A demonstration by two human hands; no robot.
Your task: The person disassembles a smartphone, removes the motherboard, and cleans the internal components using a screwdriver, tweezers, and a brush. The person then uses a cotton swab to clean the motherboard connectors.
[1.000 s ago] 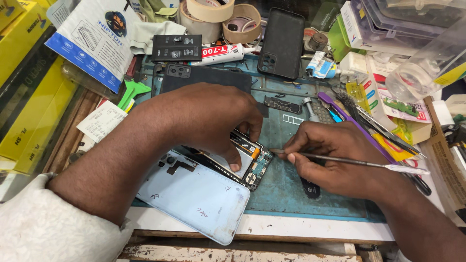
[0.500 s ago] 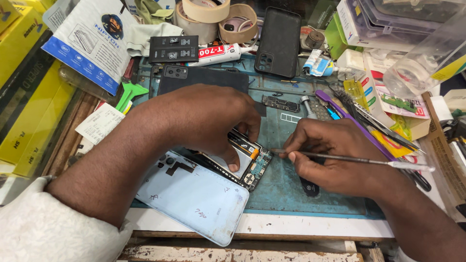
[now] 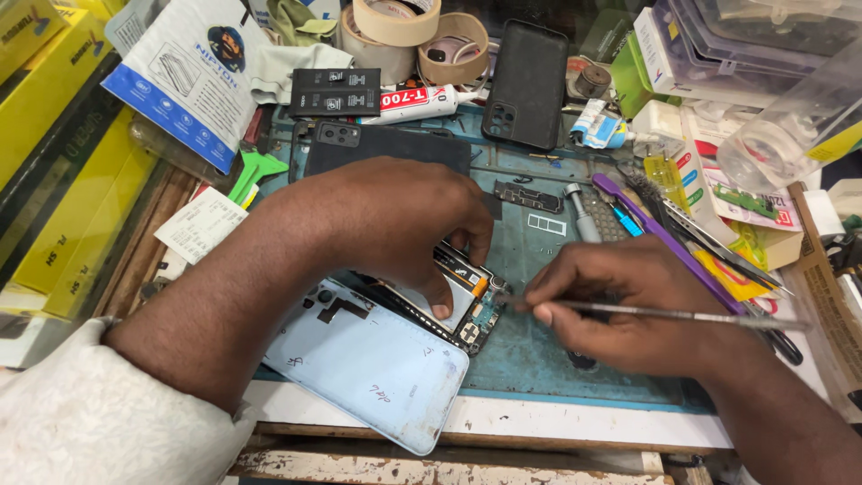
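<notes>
We look down on a crowded repair bench with a worn wooden front edge (image 3: 467, 431) and a blue-green work mat (image 3: 539, 359) over its middle. Along the bench's left edge lie yellow boxes (image 3: 54, 207), with a blue and white pouch (image 3: 193, 76) at the far left corner and a paper slip (image 3: 199, 224) just inside them. Toward the far edge sit tape rolls (image 3: 422, 36), a glue tube (image 3: 417, 101) and a black phone case (image 3: 525, 85). At the right edge stand clear plastic boxes (image 3: 763, 36) and a spread of tools, among them a purple pry tool (image 3: 660, 238).

Near the bench's front edge, left of centre, lies the opened phone (image 3: 453, 301), its pale blue back cover (image 3: 377, 364) swung toward us. Our left hand (image 3: 395, 224) is curled over the phone, fingers pressing down on its inner parts. Our right hand (image 3: 620, 305) is closed in a pinch on thin metal tweezers (image 3: 664, 314), whose tip touches the phone's lower corner.

Against half a second ago we find almost nothing changed: both hands keep their places, the tweezers' tip stays at the same corner, and only the view has shifted slightly.
</notes>
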